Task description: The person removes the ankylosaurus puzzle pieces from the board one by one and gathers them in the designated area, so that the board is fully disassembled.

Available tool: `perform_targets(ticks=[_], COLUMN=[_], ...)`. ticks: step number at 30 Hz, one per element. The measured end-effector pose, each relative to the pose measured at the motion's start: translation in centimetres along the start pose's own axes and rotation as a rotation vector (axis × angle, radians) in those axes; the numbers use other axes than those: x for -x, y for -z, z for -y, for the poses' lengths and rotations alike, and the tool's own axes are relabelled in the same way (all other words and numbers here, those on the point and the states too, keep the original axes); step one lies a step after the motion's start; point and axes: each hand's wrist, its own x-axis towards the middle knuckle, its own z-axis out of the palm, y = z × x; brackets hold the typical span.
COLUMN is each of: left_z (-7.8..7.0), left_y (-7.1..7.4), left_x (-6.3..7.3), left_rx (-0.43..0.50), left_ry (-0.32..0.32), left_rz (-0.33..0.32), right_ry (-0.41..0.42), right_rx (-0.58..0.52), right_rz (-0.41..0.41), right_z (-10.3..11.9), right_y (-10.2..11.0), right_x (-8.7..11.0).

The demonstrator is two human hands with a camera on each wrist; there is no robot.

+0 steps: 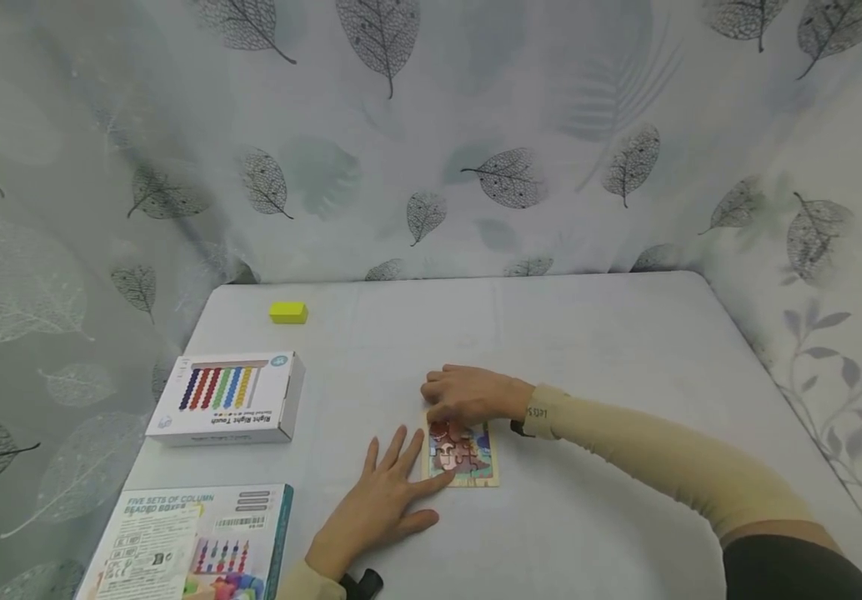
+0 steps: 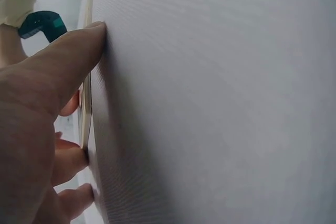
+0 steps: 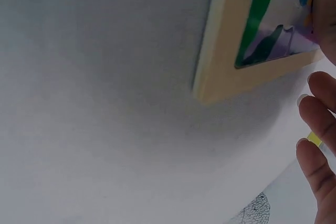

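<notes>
A small jigsaw puzzle (image 1: 484, 457) in a pale wooden frame lies on the white table, its colourful picture partly covered by my hands. My left hand (image 1: 380, 507) rests spread beside its lower left, with a fingertip over the near part of the picture. In the left wrist view the puzzle's thin edge (image 2: 87, 106) shows behind the left thumb (image 2: 79, 51). My right hand (image 1: 478, 393) bends over the far left part of the puzzle, thumb reaching onto the picture. In the right wrist view, three right fingers (image 3: 317, 121) hang past the frame (image 3: 223, 59); I cannot tell whether a piece is pinched.
On the left stand a white boxed bead toy (image 1: 232, 421) and, nearer, another box (image 1: 176, 500) with beaded columns printed on it. A yellow block (image 1: 288, 313) sits near the far left edge. Leaf-patterned cloth (image 1: 431, 167) hangs behind the table and along its sides.
</notes>
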Motion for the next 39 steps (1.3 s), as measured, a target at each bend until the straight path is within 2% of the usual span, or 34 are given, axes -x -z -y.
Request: perform_targets(ticks=[21, 29, 39], left_z=[-0.1, -0.1, 0.1], left_y=[0.3, 0.4, 0.3], left_x=[0.1, 0.0, 0.0], left_rx=[-0.009, -0.008, -0.007], left_ry=[-0.012, -0.018, -0.008], left_rz=[0.0, -0.004, 0.008], right_ry=[0.041, 0.054, 0.016], right_rx=[-0.038, -0.009, -0.113], right_rz=[0.022, 0.055, 0.041], right_z=[-0.3, -0.3, 0.0], right_y=[-0.4, -0.2, -0.1], right_x=[-1.2, -1.5, -1.5])
